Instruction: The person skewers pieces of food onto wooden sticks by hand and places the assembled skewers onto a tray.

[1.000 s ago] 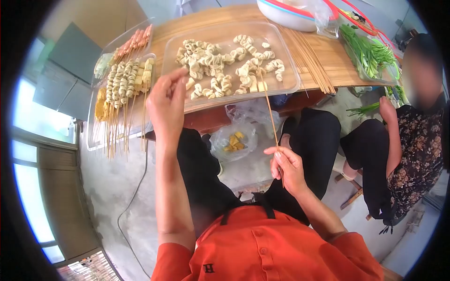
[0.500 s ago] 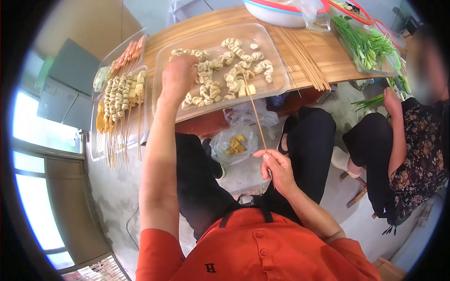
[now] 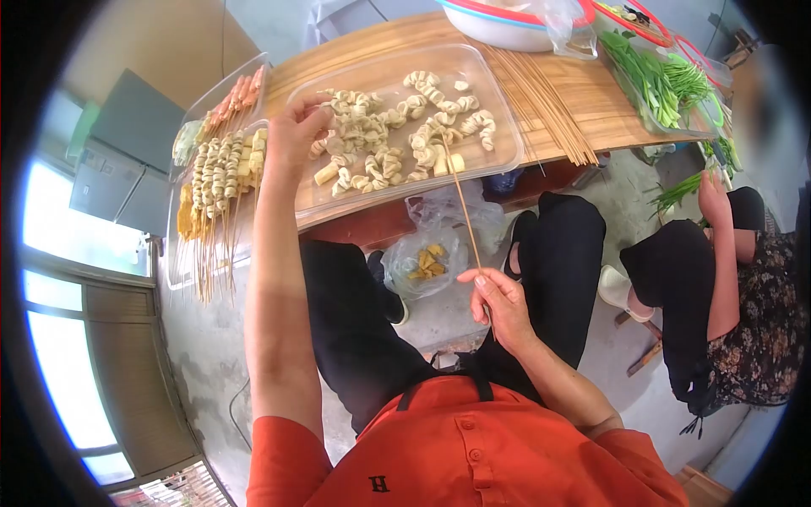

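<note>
Along the left side of the clear tray, your left hand was at the heaped twisted pieces; whether its grip held one, I could not tell. Your right hand had a narrow grip on the skewer, low down, with the upper end over twisted pieces by the near rim. Held so low, the tip could have swung if the shaft knocked that rim; tangled pieces, tugged hard, could have dragged neighbours along.
</note>
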The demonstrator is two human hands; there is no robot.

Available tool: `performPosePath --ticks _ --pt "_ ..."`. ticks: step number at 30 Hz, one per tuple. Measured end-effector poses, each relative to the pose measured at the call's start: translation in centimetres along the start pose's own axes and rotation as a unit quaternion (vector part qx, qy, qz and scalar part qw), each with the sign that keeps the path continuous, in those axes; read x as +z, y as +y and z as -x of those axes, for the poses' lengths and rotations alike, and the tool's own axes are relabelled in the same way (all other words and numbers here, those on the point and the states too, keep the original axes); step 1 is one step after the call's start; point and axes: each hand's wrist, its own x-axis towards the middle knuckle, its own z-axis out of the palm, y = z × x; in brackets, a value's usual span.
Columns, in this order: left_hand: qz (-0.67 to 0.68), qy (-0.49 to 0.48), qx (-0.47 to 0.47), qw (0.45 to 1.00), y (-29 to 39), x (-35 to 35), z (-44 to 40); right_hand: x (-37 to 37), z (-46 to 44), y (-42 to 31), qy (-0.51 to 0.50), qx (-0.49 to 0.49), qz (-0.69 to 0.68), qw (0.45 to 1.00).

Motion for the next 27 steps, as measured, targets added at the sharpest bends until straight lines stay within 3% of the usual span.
performPosePath --ticks 4,8,10,11,13,14,16,21,27 --pt "0.121 -0.027 -0.057 0.991 0.6 0.1 -0.1 -0.2 -0.1 0.1 0.004 0.006 0.001 1.000" --pt "0.111 -0.055 -0.044 0.991 0.0 0.9 -0.2 0.1 -0.2 0.0 0.003 0.006 0.005 1.000" --pt "-0.030 -0.004 0.015 0.999 -1.0 1.4 -0.5 -0.2 -0.6 -0.1 0.007 0.010 0.006 1.000" --pt "-0.030 -0.007 0.015 0.999 -1.6 1.3 -0.6 -0.2 -0.6 -0.1 0.009 0.009 0.005 1.000" --pt "-0.194 -0.005 0.053 0.979 -2.8 0.8 -0.3 -0.3 -0.5 0.0 0.009 0.016 -0.009 1.000" --pt "-0.194 -0.006 0.053 0.979 -2.7 1.0 0.2 -0.3 -0.5 0.0 0.009 0.016 -0.009 1.000" --pt "-0.334 -0.043 0.039 0.941 -2.6 1.7 1.3 -0.2 -0.5 0.0 0.010 0.024 -0.010 1.000" --pt "-0.421 -0.046 -0.007 0.906 -1.5 4.2 2.3 -0.2 -1.0 0.5 0.000 0.032 -0.008 0.999" --pt "-0.414 -0.068 0.035 0.907 -3.8 4.5 -0.4 0.0 -1.2 0.6 0.000 0.036 -0.015 0.999"
